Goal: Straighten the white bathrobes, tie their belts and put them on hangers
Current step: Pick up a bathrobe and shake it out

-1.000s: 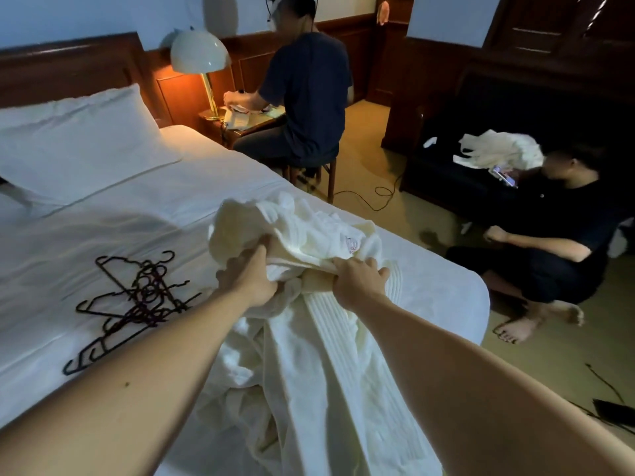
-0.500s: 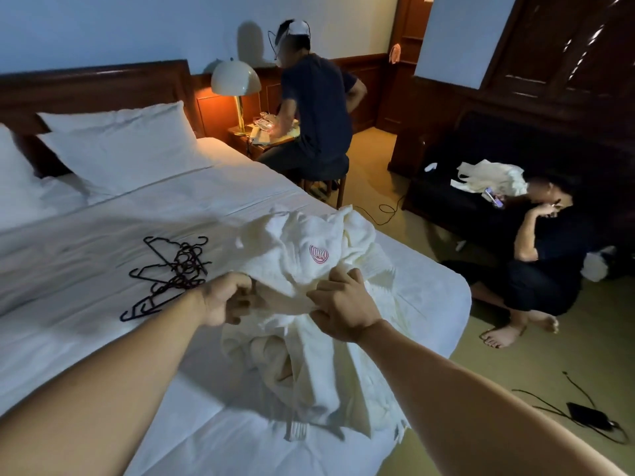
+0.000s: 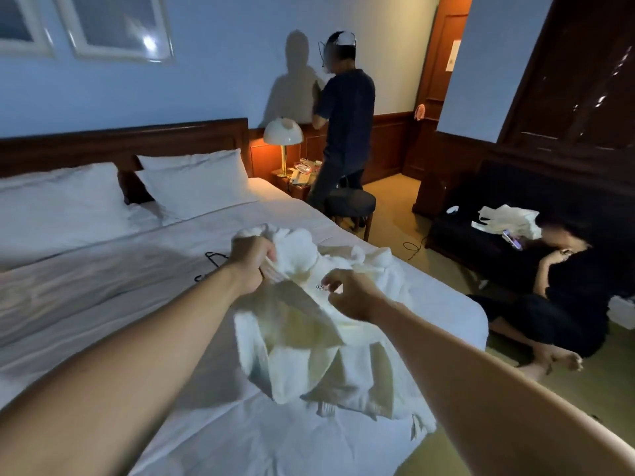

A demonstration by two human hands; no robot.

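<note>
My bed (image 3: pixel 103 304) carries two pillows (image 3: pixel 192 187) far left, dark hangers (image 3: pixel 214 259) mid-bed, and the crumpled white bathrobe (image 3: pixel 319 341) near right.

right hand (image 3: pixel 354 297) now off the bathrobe (image 3: pixel 309 338), fingers loose; left hand (image 3: pixel 251 262) lifts it higher; far person (image 3: pixel 343 125) now standing.

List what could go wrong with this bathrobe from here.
Only the left hand grips the bathrobe; the right hand hovers loosely curled over it, so the bunched cloth may sag and twist further. Its lower hem hangs near the bed edge and could slip toward the floor.
</note>
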